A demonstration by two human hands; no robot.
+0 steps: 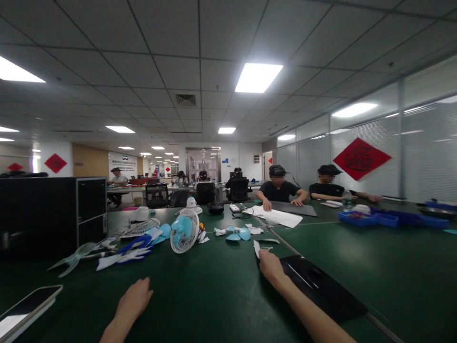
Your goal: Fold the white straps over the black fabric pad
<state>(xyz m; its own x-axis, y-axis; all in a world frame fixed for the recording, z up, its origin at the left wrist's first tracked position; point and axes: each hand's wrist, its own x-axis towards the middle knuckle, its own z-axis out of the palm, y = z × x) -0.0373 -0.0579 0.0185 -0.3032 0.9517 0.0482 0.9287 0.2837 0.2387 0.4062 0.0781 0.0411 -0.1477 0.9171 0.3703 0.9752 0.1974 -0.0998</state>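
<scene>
My left hand [134,300] rests on the green table [214,295] with its fingers curled loosely downward and nothing visible in it. Stretched further forward, my right hand [271,267] has its fingers over a small white part [257,248]; the fingertips are hidden. A black flat case [321,288] lies just right of my right forearm. Ahead of my left hand stands a small white fan with blue blades [184,230]. Loose blue fan blades [238,233] and white pieces lie beyond my right hand.
A phone [24,309] lies at the near left edge. A black computer tower [53,214] stands at left, with translucent blades [76,255] and blue-white parts [128,250] beside it. Two people sit across the table with papers [278,216]; blue trays [367,218] stand at right.
</scene>
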